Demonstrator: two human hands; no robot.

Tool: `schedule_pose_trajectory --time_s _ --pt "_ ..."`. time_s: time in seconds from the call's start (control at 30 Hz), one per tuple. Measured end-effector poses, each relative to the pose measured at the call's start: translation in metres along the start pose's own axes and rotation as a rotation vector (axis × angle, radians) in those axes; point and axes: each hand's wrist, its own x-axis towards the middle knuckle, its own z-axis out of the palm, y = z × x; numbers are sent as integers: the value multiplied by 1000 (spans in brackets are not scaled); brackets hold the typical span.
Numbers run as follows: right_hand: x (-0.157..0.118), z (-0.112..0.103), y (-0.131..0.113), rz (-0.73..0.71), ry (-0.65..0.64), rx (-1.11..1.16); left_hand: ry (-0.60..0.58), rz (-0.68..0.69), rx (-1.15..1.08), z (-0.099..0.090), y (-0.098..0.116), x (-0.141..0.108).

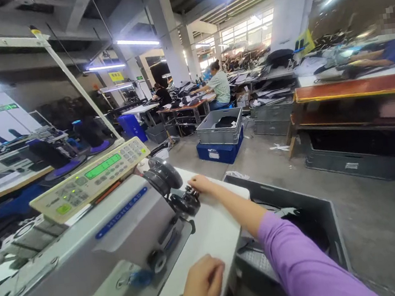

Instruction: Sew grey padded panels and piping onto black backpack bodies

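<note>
A grey HIGHLEAD sewing machine (131,223) fills the lower left, with a black handwheel (163,175) at its end. Beside the wheel, a black bobbin winder (185,202) sits on the white tabletop (216,217). My right hand (202,185) reaches across to the winder, its fingertips pinched at a small black part on top; the exact contact is partly hidden. My left hand (204,281) rests by the table's near edge, fingers curled inward. Whatever it may hold is concealed from view.
A control panel (96,177) with a lit green display stands above the machine, near dark thread cones (49,154). Under my right arm is a grey crate (331,227) containing dark pieces. Stacked crates (219,133) stand on the floor ahead; a co-worker (219,85) sits beyond.
</note>
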Motion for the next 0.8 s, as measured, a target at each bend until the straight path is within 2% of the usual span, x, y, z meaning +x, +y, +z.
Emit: schedule_pose_trajectory --time_s 0.07,0.17,0.23,0.27,0.33,0.4,0.43,0.5,0.57,0.63,0.67,0.73,0.8 --pt "-18 -12 3 -28 -42 -166 53 10 -19 -2 5 -2" --pt "-61 -32 -5 -105 -53 -374 55 -14 -89 -6 8 -4" --pt "-98 -38 -18 -162 -17 -459 49 -86 -245 -7 10 -5" --pt "-119 -37 -25 -187 7 -485 50 -148 -399 -7 12 -5" --pt "-158 -20 -35 -233 58 -522 40 -284 -862 -7 19 -5" --pt "-191 12 -35 -305 118 -588 21 -407 -1367 -8 28 -6" --pt "-203 31 -30 -400 146 -665 34 -459 -1560 -9 32 -6" --pt "-218 64 -17 -577 153 -819 152 -583 -1743 -10 36 -8" --pt "-220 80 -5 -641 76 -796 310 -714 -1666 -12 35 -10" --pt "-211 76 -1 -577 -12 -538 383 -733 -1428 -13 30 -14" --pt "-202 69 -2 -490 -25 -352 388 -683 -1275 -12 28 -16" --pt "-179 50 -8 -249 38 2 365 -482 -927 -8 24 -21" --pt "-151 32 -14 -100 41 151 235 -241 -577 2 21 -27"
